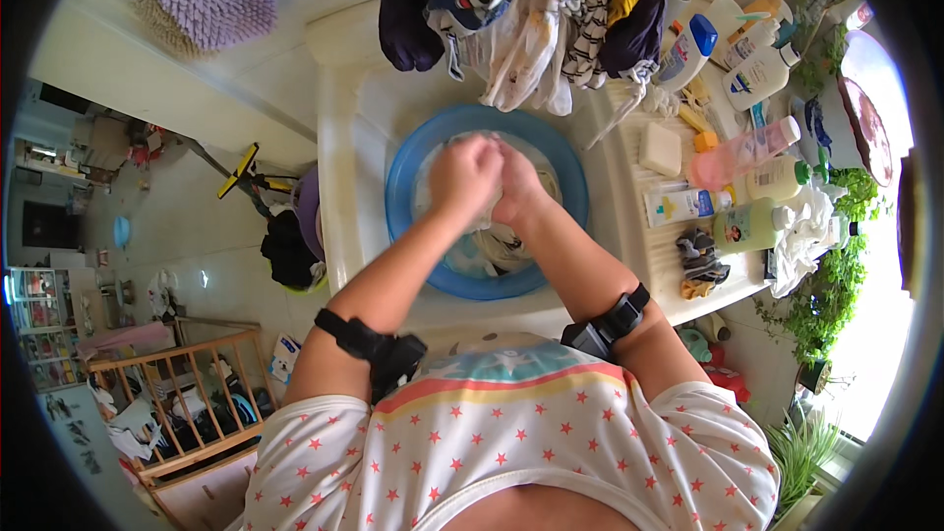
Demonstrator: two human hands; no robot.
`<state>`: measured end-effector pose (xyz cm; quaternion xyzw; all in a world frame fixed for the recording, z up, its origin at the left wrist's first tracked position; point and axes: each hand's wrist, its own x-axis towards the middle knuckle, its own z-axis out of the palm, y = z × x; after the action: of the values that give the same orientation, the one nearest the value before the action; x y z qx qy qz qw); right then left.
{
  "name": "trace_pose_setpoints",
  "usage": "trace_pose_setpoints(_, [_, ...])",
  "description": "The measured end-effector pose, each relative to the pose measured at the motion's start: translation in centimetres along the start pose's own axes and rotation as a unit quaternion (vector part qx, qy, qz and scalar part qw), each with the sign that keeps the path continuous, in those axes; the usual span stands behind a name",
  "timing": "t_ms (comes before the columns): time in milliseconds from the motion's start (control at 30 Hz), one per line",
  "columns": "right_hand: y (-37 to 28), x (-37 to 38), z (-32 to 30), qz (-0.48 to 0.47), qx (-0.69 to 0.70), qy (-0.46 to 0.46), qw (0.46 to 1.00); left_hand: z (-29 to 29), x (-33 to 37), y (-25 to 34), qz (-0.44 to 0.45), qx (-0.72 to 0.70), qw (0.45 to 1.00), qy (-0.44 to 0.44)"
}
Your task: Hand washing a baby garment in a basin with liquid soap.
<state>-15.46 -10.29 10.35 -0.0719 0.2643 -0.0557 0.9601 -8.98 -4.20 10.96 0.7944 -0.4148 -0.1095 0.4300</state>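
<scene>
Both hands are together over a round blue basin [401,182] that sits in a pale sink. My left hand [466,169] is curled into a fist and slightly blurred. My right hand [518,187] presses against it with bent fingers. Whatever lies between them is hidden by the fingers. Below my hands, a wet whitish cloth [503,248] lies in cloudy water in the basin, partly covered by my wrists.
A pile of clothes [531,29] hangs over the sink's far edge. On the ribbed ledge to the right are a soap bar [661,148], a pink bottle [742,152], a white tube [678,205], several other bottles and a dark crumpled cloth [701,258]. A wooden crib [187,383] stands at the left.
</scene>
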Motion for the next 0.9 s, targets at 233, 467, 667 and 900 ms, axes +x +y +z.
trace_pose_setpoints(233, [0.7,-0.8,1.5,0.016,-0.048,0.048,0.998,-1.4,1.6,-0.4,-0.103,0.016,0.994,-0.023])
trace_pose_setpoints(467, [-0.3,1.2,-2.0,0.003,-0.064,0.001,0.998,-0.6,-0.5,2.7,0.086,0.035,0.996,0.000])
trace_pose_setpoints(667, [-1.0,1.3,-2.8,-0.020,-0.004,-0.039,0.999,0.0,-1.1,2.9,0.131,0.013,0.991,0.014])
trace_pose_setpoints(900, [0.5,0.5,0.3,0.000,-0.052,0.030,0.998,-1.9,1.3,1.9,-0.049,0.045,0.998,0.002])
